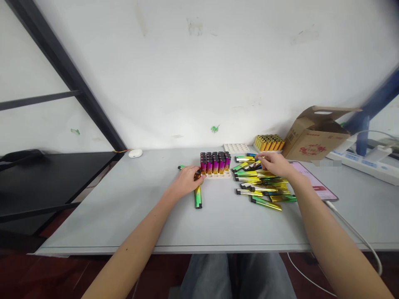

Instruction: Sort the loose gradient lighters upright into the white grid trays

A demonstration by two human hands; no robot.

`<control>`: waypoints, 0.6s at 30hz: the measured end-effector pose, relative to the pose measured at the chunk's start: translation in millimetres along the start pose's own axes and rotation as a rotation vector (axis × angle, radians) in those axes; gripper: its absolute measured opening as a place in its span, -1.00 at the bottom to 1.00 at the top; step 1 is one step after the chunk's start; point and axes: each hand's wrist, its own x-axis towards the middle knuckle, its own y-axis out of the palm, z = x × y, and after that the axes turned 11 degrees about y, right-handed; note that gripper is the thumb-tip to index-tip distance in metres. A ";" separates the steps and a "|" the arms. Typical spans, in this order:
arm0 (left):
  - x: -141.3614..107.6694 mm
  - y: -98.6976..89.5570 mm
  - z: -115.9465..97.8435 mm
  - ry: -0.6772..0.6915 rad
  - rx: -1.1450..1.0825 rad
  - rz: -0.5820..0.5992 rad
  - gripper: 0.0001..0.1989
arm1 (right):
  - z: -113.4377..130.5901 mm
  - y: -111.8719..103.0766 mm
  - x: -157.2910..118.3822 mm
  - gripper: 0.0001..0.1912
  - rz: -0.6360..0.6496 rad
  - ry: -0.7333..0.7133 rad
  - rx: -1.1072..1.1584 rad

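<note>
A white tray (215,176) with holes holds several rows of upright purple-and-orange lighters (215,166) with black tops; its front row shows bare holes. At the tray's front left corner is my left hand (187,181), its thumb and fingers closed around a lighter mostly hidden by the hand. Just below it, a green-and-gold lighter (198,197) lies on the table. My right hand (272,163) reaches to the back of a loose pile of shiny green-and-gold lighters (262,180), its fingers pinched on a lighter there.
Behind stand a white holed tray (236,148), a tray of yellow lighters (269,143) and an open cardboard box (314,137). A phone (314,182) with a cable lies right of the pile, near a power strip (364,164). A white case (135,153) sits at the back left.
</note>
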 end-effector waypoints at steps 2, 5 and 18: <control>-0.1 -0.5 -0.8 0.004 -0.003 -0.003 -0.77 | 1.0 -0.7 -0.9 -0.65 0.008 0.015 0.026; -0.2 -1.4 -3.0 -0.009 -0.002 -0.004 -0.79 | 1.5 -1.3 -1.8 -0.66 0.017 0.052 0.111; -1.1 -0.4 -1.0 0.011 0.002 -0.011 -0.78 | -17.3 -0.6 11.1 -0.63 -0.363 0.077 0.269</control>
